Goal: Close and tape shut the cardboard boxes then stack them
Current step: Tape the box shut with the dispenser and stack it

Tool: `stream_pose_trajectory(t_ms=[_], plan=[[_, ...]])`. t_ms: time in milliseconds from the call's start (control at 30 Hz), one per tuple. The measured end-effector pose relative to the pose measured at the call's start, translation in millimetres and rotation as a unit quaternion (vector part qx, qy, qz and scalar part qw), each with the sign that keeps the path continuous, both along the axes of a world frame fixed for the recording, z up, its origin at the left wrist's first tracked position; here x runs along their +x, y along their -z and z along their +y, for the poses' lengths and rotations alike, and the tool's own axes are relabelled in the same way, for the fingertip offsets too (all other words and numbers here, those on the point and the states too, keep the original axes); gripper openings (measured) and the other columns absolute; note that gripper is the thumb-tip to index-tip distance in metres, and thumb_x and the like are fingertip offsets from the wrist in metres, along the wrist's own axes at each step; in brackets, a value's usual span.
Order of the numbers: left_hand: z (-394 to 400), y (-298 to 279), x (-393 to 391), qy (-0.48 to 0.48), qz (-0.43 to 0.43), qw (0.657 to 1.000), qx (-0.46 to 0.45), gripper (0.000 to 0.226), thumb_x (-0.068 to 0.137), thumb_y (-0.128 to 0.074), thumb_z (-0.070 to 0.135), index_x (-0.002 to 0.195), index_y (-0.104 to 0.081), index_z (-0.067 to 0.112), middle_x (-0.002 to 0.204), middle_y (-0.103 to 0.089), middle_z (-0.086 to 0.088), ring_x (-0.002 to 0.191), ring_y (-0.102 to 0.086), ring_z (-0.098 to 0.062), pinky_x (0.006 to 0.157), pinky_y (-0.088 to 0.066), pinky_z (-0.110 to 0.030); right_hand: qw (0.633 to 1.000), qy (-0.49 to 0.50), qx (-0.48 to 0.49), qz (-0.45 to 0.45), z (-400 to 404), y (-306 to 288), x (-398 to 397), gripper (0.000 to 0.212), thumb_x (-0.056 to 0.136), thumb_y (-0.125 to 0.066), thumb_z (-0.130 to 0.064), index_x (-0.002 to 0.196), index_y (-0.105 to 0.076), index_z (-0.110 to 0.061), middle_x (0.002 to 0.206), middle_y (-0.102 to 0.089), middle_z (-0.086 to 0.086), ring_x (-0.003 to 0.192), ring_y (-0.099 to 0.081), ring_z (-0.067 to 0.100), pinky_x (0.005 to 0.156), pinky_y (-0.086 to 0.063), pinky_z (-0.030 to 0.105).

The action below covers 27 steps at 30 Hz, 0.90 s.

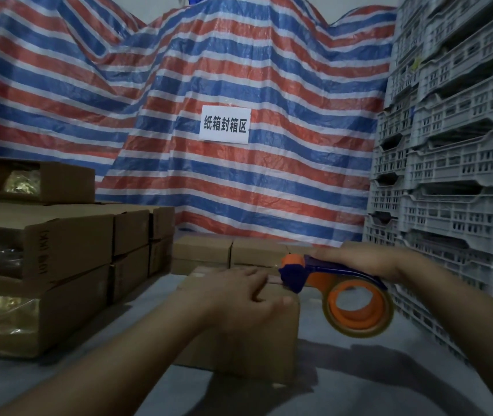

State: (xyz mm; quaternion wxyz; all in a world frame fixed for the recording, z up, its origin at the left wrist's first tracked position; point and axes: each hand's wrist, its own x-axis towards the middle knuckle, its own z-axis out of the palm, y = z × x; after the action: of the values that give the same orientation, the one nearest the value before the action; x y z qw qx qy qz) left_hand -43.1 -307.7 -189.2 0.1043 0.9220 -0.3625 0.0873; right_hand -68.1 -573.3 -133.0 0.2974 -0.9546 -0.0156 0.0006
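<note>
Big striped tarp [239, 181] hangs behind everything, well beyond the hands, with a white sign [225, 125] pinned to it. Off past the right hand, a wall of grey crates [455, 151]; off past the left hand, a pile of boxes [59, 250], some of them showing open ends. More low boxes sit just beyond the fingertips.

Now the one that matters: the box [239, 334] sits on the grey counter [389, 370] right under the hands, dead centre, flaps down. Its long axis looks to run away from the person, near edge to far edge, so I'd judge the seam runs that same line.

Left hand [248, 292] lies on the box top, fingers loosely spread and pressing the flaps flat, holding nothing. Right hand [359, 262] is wrapped round the handle of the tape gun [338, 292], roll hanging off the box's right side, blue nose down at the top near the left fingertips. The hands sit close together, nearly meeting there.

So the right hand leads. Whether the tape has already bitten onto the cardboard, I can't tell.
</note>
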Motion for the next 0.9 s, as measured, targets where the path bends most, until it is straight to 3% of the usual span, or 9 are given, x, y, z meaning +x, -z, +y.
stream_pose_trajectory(t_ms=[100,200,267,367,433,567,700,800,900], plan=[[3,4,2,-0.023,-0.042,0.997,0.061,0.089,0.078,-0.021,0.089,0.153,-0.018,0.039,0.161,-0.02,0.011,0.146,-0.023,-0.014,0.115,-0.022,-0.044,1.0,-0.006,-0.01,-0.004,-9,-3,-3,0.069,0.072,-0.053,-0.084,0.089,-0.075,-0.021,0.08,-0.076,0.004,0.068,-0.07,0.014,0.074,-0.054,0.029],[5,3,1,-0.017,-0.038,0.997,0.057,0.083,0.084,-0.026,0.083,0.153,-0.018,0.039,0.162,-0.018,0.01,0.146,-0.022,-0.015,0.117,-0.021,-0.043,0.999,-0.016,0.02,-0.022,-29,-5,-12,0.069,0.079,-0.06,-0.074,0.116,-0.069,-0.017,0.102,-0.074,0.019,0.083,-0.071,0.027,0.084,-0.057,0.035],[4,2,-1,-0.016,-0.034,0.998,0.059,0.081,0.083,-0.027,0.083,0.152,-0.021,0.04,0.161,-0.022,0.01,0.145,-0.026,-0.016,0.117,-0.025,-0.044,0.999,-0.033,0.017,-0.034,-36,4,-19,0.049,0.082,-0.059,-0.074,0.111,-0.07,-0.035,0.099,-0.076,0.005,0.081,-0.071,0.018,0.076,-0.055,0.025],[-2,-6,-6,-0.024,-0.005,0.999,0.041,0.073,0.077,-0.034,0.086,0.133,-0.046,0.041,0.134,-0.056,0.007,0.115,-0.055,-0.013,0.099,-0.047,-0.041,0.999,-0.03,-0.009,-0.045,-33,27,-21,0.019,0.092,-0.049,-0.069,0.098,-0.064,-0.058,0.09,-0.073,-0.022,0.075,-0.069,-0.003,0.064,-0.049,0.009],[-14,-12,-9,-0.029,-0.01,0.999,0.035,0.07,0.075,-0.041,0.086,0.123,-0.051,0.035,0.113,-0.062,0.008,0.098,-0.058,-0.01,0.089,-0.051,-0.036,0.997,-0.029,-0.002,-0.066,-28,37,-20,0.021,0.096,-0.048,-0.065,0.099,-0.064,-0.051,0.083,-0.071,-0.026,0.07,-0.067,-0.006,0.061,-0.047,0.01],[-32,-7,-18,0.029,-0.022,0.998,0.054,0.072,0.085,-0.034,0.079,0.148,-0.021,0.046,0.155,-0.032,0.009,0.137,-0.036,-0.018,0.102,-0.03,-0.037,0.996,-0.046,0.025,-0.077,-30,43,-20,0.025,0.098,-0.049,-0.058,0.105,-0.063,-0.038,0.083,-0.071,-0.026,0.071,-0.067,-0.007,0.062,-0.047,0.008],[-30,-3,-18,0.013,-0.043,0.996,0.071,0.07,0.09,-0.028,0.075,0.152,-0.01,0.047,0.162,-0.016,0.011,0.144,-0.025,-0.017,0.108,-0.027,-0.04,0.998,-0.026,0.041,-0.049,-46,23,-37,0.043,0.088,-0.049,-0.075,0.088,-0.075,-0.041,0.078,-0.074,-0.012,0.066,-0.067,0.003,0.067,-0.051,0.017],[-32,-2,-19,0.002,-0.052,0.995,0.08,0.07,0.09,-0.028,0.075,0.152,-0.012,0.046,0.162,-0.017,0.012,0.145,-0.025,-0.017,0.11,-0.026,-0.041,0.999,0.004,-0.03,-0.01,-45,0,-54,0.041,0.089,-0.048,-0.07,0.072,-0.074,-0.043,0.062,-0.069,-0.022,0.053,-0.063,-0.007,0.049,-0.043,0.006],[-33,2,-17,0.026,-0.055,0.997,0.05,0.064,0.091,-0.031,0.072,0.149,-0.017,0.049,0.156,-0.03,0.012,0.133,-0.038,-0.013,0.098,-0.033,-0.032,0.977,0.029,-0.211,-0.027,-16,-11,-49,0.033,0.094,-0.05,-0.067,0.085,-0.059,-0.037,0.078,-0.068,-0.012,0.071,-0.063,0.002,0.058,-0.043,0.019]])
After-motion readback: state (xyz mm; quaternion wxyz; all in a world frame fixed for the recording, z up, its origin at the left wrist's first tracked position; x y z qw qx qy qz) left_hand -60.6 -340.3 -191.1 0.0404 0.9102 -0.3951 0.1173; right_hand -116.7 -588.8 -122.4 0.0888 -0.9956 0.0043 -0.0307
